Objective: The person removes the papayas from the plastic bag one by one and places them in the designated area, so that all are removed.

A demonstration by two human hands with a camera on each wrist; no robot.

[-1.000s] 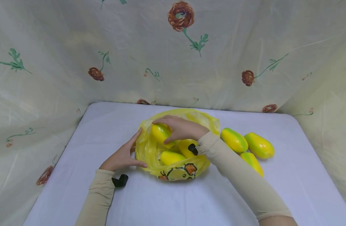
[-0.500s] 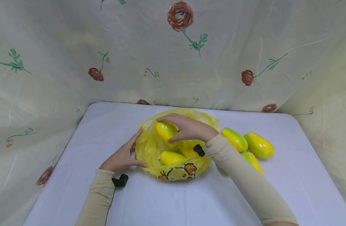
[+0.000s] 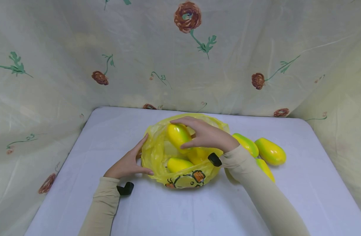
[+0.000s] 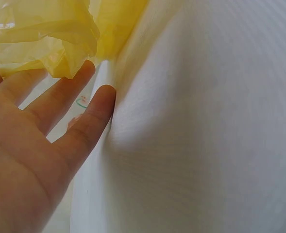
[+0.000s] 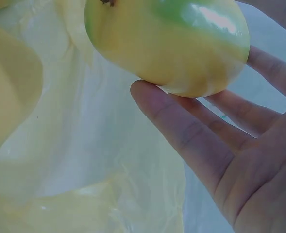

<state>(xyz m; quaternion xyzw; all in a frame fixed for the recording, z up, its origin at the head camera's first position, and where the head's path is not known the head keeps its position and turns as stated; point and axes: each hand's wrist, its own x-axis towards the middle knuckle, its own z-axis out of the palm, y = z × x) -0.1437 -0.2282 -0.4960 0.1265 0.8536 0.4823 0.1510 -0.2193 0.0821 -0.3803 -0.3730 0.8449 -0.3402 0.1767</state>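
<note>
My right hand [image 3: 205,132] grips a yellow-green mango [image 3: 178,136] over the mouth of a yellow plastic bag [image 3: 152,157]. The right wrist view shows the held mango [image 5: 172,43] with its dark stem end pointing away from the palm [image 5: 264,184]. Inside the bag lie another mango [image 3: 178,165] and one more beside it, partly covered by the raised one. My left hand [image 3: 128,164] is spread at the bag's left side, thumb near the front rim. In the left wrist view its straight fingers [image 4: 67,94] lie against the bag's yellow film [image 4: 45,43].
Three mangoes lie on the white-covered table [image 3: 157,213] to the right of the bag: one mango [image 3: 272,151] farthest right, one mango [image 3: 247,145] partly behind the right sleeve [image 3: 257,186], one in front. A flower-patterned curtain [image 3: 133,49] surrounds the table's back and sides.
My right hand has moved right and slightly up with the mango, from the bag's left side toward its middle. My left hand has stayed still.
</note>
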